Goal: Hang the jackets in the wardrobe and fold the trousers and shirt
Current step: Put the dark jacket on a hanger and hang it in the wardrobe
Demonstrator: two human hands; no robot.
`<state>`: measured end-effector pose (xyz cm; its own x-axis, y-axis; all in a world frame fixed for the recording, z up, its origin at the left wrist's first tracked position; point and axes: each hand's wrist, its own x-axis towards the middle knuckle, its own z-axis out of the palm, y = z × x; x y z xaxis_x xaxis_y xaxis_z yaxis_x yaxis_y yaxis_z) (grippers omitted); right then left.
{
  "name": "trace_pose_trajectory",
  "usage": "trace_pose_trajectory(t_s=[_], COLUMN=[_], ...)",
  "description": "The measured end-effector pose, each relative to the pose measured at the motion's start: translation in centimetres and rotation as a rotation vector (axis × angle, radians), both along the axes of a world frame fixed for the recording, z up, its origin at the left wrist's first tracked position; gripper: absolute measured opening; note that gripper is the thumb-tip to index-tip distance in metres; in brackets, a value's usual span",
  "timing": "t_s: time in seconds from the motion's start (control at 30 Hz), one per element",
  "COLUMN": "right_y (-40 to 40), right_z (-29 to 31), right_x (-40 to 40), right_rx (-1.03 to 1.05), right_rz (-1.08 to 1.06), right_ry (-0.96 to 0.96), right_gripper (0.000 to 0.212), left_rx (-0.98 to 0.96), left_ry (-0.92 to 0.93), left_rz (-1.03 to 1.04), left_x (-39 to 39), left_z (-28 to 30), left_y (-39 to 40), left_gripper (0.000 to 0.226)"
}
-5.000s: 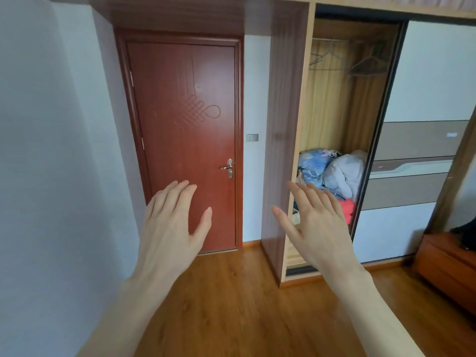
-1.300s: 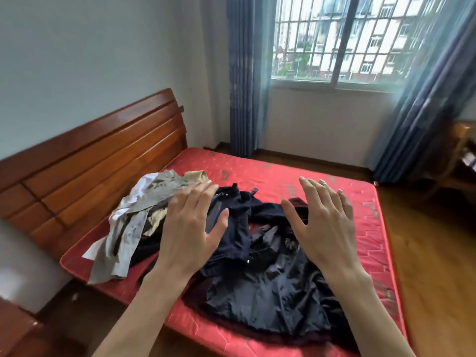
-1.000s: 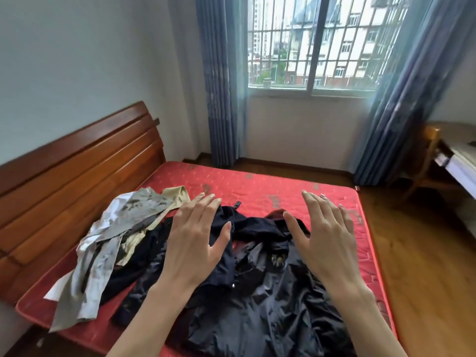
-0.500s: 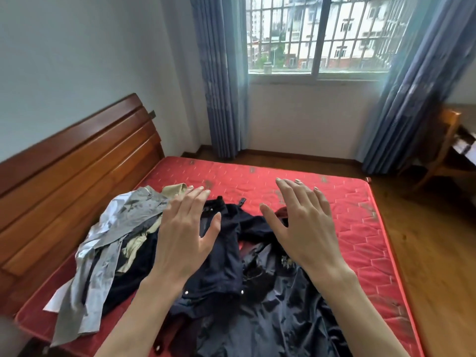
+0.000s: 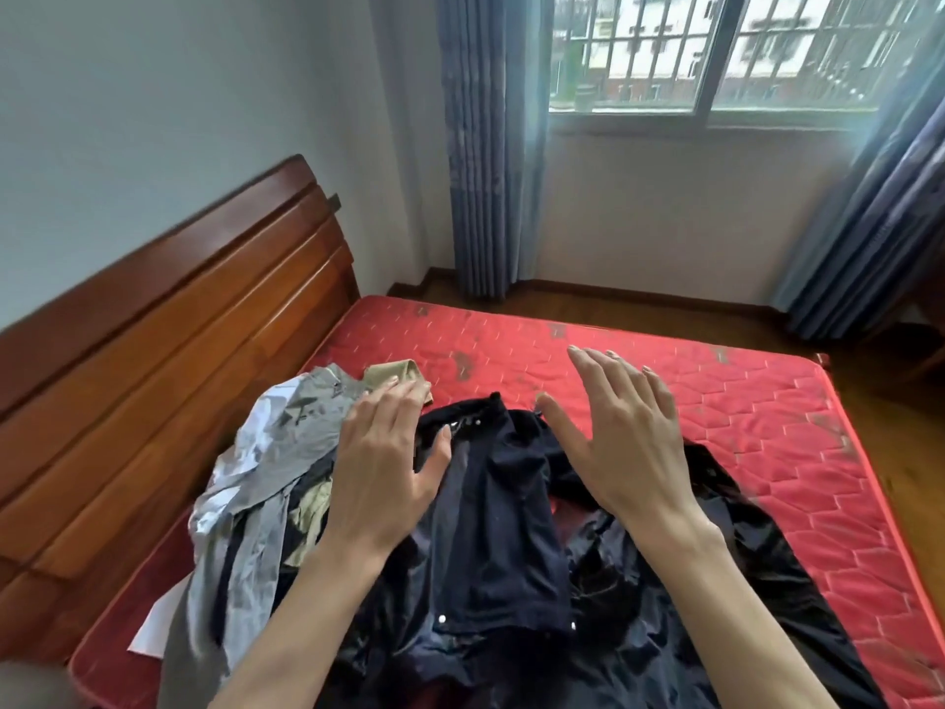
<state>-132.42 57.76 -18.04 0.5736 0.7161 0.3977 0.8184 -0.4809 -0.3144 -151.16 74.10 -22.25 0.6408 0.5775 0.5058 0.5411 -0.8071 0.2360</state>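
Note:
A heap of clothes lies on the near half of a red mattress (image 5: 665, 381). A dark navy jacket with snap buttons (image 5: 501, 529) lies on a shinier black jacket (image 5: 741, 580) spread to the right. On the left are a grey and white garment (image 5: 266, 478) and a khaki piece (image 5: 404, 376), partly buried. My left hand (image 5: 383, 473) hovers flat over the seam between the grey garment and the navy jacket. My right hand (image 5: 619, 432) hovers over the jacket's upper right. Both hands have spread fingers and hold nothing.
A wooden headboard (image 5: 169, 360) runs along the left wall. Blue curtains (image 5: 480, 145) flank a barred window (image 5: 716, 53) behind the bed. Wooden floor (image 5: 910, 452) lies to the right of the mattress, with dark furniture at the far right edge.
The view turned from the wardrobe and door to the bed, then drew closer and tilted down over the clothes. Both hands stayed spread and empty, drifting slightly forward over the pile.

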Motion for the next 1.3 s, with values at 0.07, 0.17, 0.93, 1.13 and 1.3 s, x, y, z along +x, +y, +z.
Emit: trace_pose_trajectory(t_s=[0.07, 0.17, 0.93, 1.13, 1.3], right_y=[3.7, 8.2, 23.3, 28.6, 33.0], right_z=[-0.8, -1.8, -22.9, -33.2, -41.7], right_x=[-0.4, -0.7, 7.7, 11.0, 14.7], right_rx=[0.003, 0.001, -0.21, -0.237, -0.268], right_rz=[-0.012, -0.033, -0.065, -0.106, -0.132], right_ry=[-0.007, 0.0, -0.005, 0.024, 0.016], right_gripper=[0.066, 0.064, 0.068, 0.067, 0.069], left_rx=[0.012, 0.028, -0.153, -0.196, -0.209], left_ry=[0.008, 0.028, 0.143, 0.216, 0.248], left_rz=[-0.019, -0.044, 0.05, 0.054, 0.096], left_x=[0.1, 0.5, 8.2, 11.2, 14.1], left_z=[-0.7, -1.8, -22.2, -32.0, -41.0], left_y=[4.2, 9.3, 24.7, 30.2, 34.2], left_gripper=[0.05, 0.049, 0.059, 0.059, 0.049])
